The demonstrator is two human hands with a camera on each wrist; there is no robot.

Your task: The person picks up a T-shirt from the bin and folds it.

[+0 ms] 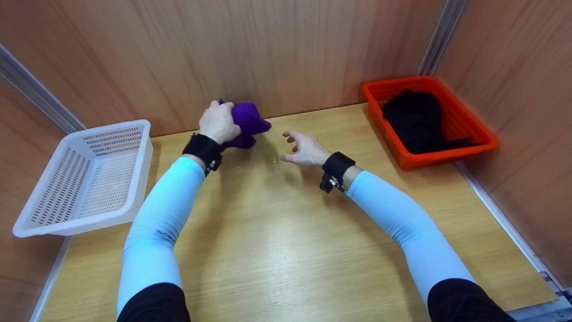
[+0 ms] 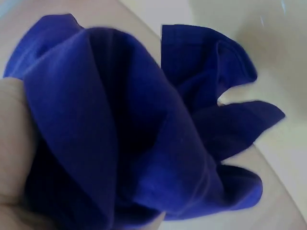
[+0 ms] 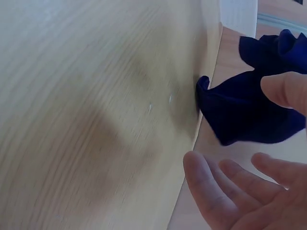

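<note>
Near the back wall my left hand [image 1: 219, 123] grips a crumpled purple cloth [image 1: 248, 120]. Its folds fill much of the left wrist view, where the bunched cloth [image 2: 139, 129] hides most of the fingers. What kind of garment or cloth it is, I cannot tell. To its right, my right hand [image 1: 306, 149] hovers over the table with fingers loosely bent and apart, holding nothing. From the right wrist, the purple cloth [image 3: 254, 105] appears beyond the thumb and fingertips, with a gap between the fingers and it.
A white perforated basket [image 1: 142, 179] stands at the left with nothing in it. At the right, an orange basket [image 1: 469, 120] holds a black cloth [image 1: 413, 118]. Wooden panels [image 1: 277, 53] enclose the wooden table [image 1: 277, 250] at the back and sides.
</note>
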